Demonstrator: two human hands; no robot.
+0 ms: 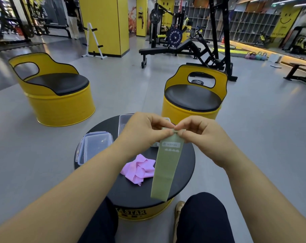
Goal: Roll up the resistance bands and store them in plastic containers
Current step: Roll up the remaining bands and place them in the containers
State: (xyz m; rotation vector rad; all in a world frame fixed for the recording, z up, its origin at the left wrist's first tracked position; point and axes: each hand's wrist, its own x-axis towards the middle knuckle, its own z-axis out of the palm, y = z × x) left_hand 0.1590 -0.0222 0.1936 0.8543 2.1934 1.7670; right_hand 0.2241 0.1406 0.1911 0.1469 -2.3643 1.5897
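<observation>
left hand (143,129): raised above the table, grip pinched together on the top edge of the green band, thumb and forefinger meeting at the fold.
right hand (197,131): raised level with the left hand, grip pinched together on the same top edge, fingertips touching those of the left hand.
green band (166,168): held in the air by both hands at its upper end; a small fold or first turn shows between the fingertips. the rest hangs flat and straight, lower end in front of the near edge of the table. a pale label with lettering sits near the top.
pink band (139,170): lies crumpled and loose on the table, just left of the hanging green band, not held.
table (129,193): round black top on a yellow drum base with lettering on the front, between the person's knees.
near container (93,147): clear plastic box with clip lid, on the left part of the table, well apart from the pink band. contents cannot be told.
far container (124,122): second clear plastic piece at the far edge of the table, partly hidden behind the left hand; whether box or lid cannot be told.
surroundings: 2 yellow barrel chairs (57,88) with black seats stand on the grey floor beyond the table.
</observation>
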